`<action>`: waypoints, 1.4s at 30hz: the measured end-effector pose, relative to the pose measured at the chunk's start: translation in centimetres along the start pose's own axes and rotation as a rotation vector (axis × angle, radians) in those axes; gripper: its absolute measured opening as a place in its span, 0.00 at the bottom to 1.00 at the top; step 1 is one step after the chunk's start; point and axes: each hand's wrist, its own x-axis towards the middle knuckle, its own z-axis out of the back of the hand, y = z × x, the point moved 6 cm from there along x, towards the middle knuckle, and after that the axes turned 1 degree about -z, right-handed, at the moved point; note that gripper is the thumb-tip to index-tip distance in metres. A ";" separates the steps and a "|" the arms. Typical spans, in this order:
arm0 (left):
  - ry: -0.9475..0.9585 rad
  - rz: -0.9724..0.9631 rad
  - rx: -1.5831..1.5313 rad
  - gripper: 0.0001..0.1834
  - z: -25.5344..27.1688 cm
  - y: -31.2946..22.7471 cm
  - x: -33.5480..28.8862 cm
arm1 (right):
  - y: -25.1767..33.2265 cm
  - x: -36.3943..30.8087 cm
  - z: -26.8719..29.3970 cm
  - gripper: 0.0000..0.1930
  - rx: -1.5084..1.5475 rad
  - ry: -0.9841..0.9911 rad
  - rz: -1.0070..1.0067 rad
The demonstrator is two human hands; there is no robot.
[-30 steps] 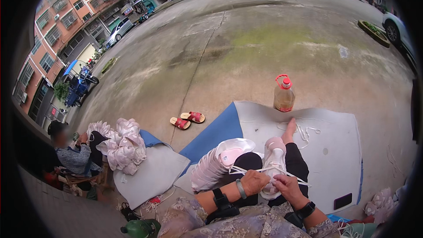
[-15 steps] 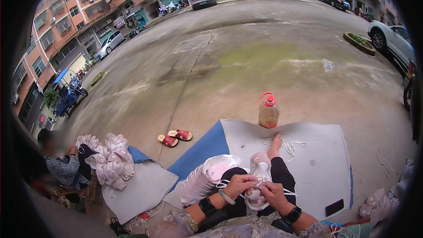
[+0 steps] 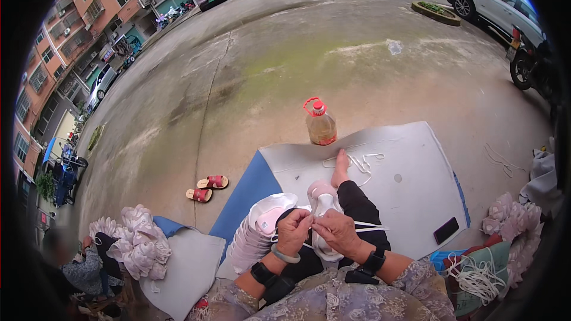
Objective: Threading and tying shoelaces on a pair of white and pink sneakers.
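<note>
A pink and white shoe lies between my legs with its toe pointing away from me. Over its lacing area my left hand and my right hand meet, fingertips pinched together on a thin white shoelace. The fingers hide most of what they pinch. A loose length of shoelace trails right across my dark trouser leg. Just left of the shoe leans a nested stack of pink and white shoes, the front one showing its pink inside.
Loose laces lie on the pale mat by my bare foot. Beyond it stand an oil bottle and red slippers. At right are a phone, a lace bundle and pink shoes. Another person sits left.
The view has swung right and downward, bringing the lace bundle at lower right into sight. My hands stay pinched together above the shoe, now turned slightly.
</note>
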 end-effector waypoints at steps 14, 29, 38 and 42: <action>0.092 0.125 -0.082 0.03 -0.9 1.0 0.0 | -2.9 0.2 -1.2 0.08 0.800 0.036 -0.577; 0.032 -0.402 0.562 0.18 -1.1 -3.0 0.2 | -1.7 1.3 -1.0 0.05 0.718 0.000 -0.443; 0.537 0.125 -0.175 0.19 -4.5 -2.6 -0.8 | 1.5 5.3 7.4 0.05 0.312 -0.298 -0.023; 0.750 0.257 -0.165 0.17 -4.6 -2.1 -2.5 | -2.5 5.1 15.0 0.07 0.449 -0.624 -0.080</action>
